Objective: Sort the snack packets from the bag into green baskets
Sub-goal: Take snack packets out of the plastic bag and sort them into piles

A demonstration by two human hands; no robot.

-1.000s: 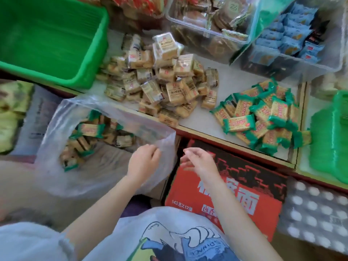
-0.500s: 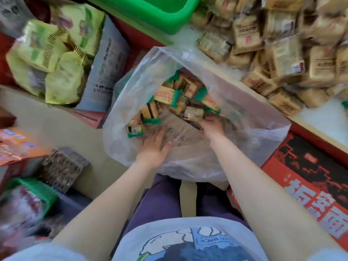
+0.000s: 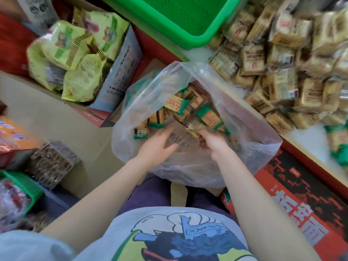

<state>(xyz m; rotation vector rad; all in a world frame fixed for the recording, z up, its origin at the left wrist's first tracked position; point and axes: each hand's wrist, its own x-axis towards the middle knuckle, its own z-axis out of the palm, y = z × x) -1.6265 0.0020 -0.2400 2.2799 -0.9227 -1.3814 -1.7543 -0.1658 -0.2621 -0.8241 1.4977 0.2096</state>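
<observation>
A person seated over a clear, crinkled plastic bag (image 3: 188, 166) reaches into its open mouth with both hands. The left hand (image 3: 156, 147) lies flat inside the bag, fingers straight and spread wide, its grip holding nothing, the fingertips just short of a green-ended snack packet with a barcode (image 3: 140, 133). The right hand (image 3: 212, 143) curls its fingers around tan snack packets (image 3: 194, 129) deep in the bag; how many it holds cannot be told. More green-and-gold snack packets (image 3: 175, 105) are heaped at the bag's far side. Beyond the bag, a bright green plastic basket (image 3: 190, 25) sits on the white worktop (image 3: 312, 140), and to the bag's right a loose pile of tan square snack packets (image 3: 282, 63) covers that worktop. To the bag's left, an open carton holds yellow-green crinkled pouches (image 3: 71, 53). A red printed carton (image 3: 301, 194) lies near the bag's right, below the worktop's edge
</observation>
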